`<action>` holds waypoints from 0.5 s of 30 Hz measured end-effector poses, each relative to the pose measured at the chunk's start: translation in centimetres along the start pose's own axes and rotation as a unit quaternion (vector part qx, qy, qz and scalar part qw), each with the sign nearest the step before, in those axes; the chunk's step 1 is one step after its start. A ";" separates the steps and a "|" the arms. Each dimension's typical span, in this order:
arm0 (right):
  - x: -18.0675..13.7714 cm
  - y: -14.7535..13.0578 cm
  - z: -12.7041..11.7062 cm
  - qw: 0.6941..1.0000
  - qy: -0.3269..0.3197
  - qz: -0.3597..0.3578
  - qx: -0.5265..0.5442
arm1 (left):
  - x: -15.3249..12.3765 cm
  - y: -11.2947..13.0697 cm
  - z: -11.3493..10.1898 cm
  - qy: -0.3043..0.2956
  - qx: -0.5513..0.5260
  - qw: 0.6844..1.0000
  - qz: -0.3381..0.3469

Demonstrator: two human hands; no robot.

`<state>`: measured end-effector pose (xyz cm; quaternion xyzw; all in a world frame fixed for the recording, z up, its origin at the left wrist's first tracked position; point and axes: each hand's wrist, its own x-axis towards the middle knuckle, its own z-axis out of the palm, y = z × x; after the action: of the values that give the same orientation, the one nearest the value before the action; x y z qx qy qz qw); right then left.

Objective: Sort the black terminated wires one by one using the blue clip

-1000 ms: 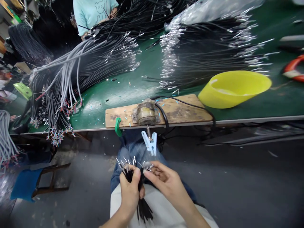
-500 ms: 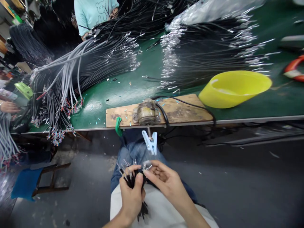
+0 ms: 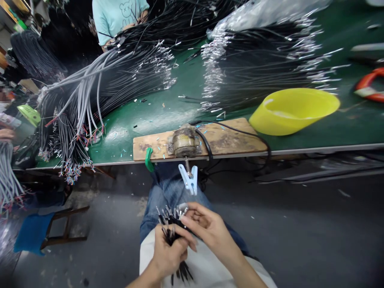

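My left hand (image 3: 172, 250) is wrapped round a bundle of short black cables (image 3: 169, 216) with bare silvery wire ends, held above my lap. Beside it, my right hand (image 3: 207, 224) pinches silvery wire ends at the top right of the bundle; exactly which strands is too small to tell. Just beyond the hands, a light blue clothes peg (image 3: 189, 180) hangs from the shaft of a small motor (image 3: 184, 142). The motor is fixed to a wooden board (image 3: 231, 140) at the table's front edge.
A yellow slanted container (image 3: 294, 114) stands right of the board. Black cables (image 3: 258, 64) lie behind it. Grey cables (image 3: 90, 88) spill over the edge at left. A green clamp (image 3: 149, 159) grips the board. A co-worker in a light blue shirt (image 3: 120, 18) sits across; a blue stool (image 3: 33, 232) stands lower left.
My left hand has shifted its grip lower on the cable bundle, its thumb and fingers moving right. More of the wire ends now show above it. My right hand stays at the wire ends.
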<state>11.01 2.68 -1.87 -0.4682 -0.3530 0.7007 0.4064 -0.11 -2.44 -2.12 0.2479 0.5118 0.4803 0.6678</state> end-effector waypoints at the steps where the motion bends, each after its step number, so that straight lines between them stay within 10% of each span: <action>1: 0.0 0.0 0.0 1.000 0.000 0.002 0.000 | 0.0 0.3 0.1 -0.006 -0.002 1.000 -0.014; 15: 0.3 0.1 0.0 0.998 0.054 -0.041 -0.013 | 0.3 1.0 1.5 0.068 0.015 0.995 -0.075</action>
<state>10.91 2.90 -2.11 -0.4960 -0.3587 0.6525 0.4467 0.92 -1.48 -0.89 0.1856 0.5804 0.4367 0.6618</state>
